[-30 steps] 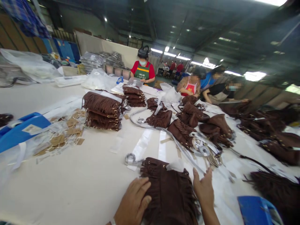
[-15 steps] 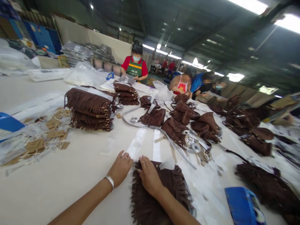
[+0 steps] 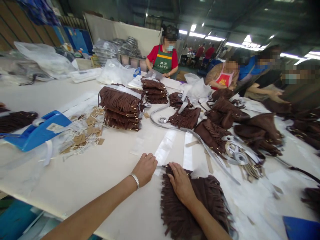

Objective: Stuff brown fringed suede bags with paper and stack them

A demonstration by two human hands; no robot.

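A dark brown fringed bag (image 3: 200,203) lies flat on the table in front of me, with gold eyelets along its top edge and a white scrap of paper or film there. My right hand (image 3: 182,185) rests on its upper left part, fingers stretched out and lying flat. Just left of the bag's top corner, my left hand (image 3: 145,169) is closed, palm down. A short dark cord (image 3: 163,166) runs from that corner to its curled fingers, which hide the end.
Stacked fringed bags (image 3: 120,110) stand beyond my hands. Tags with strings (image 3: 85,133) and a blue tape dispenser (image 3: 47,128) lie left. Loose bags (image 3: 212,136) and tape rolls (image 3: 240,156) lie right. Co-workers, one in a green apron (image 3: 162,61), stand across the table.
My view has turned left, so the scene sits farther right. My left hand has drawn slightly away from the bag, and the cord now shows between them. The right hand stays on the bag.
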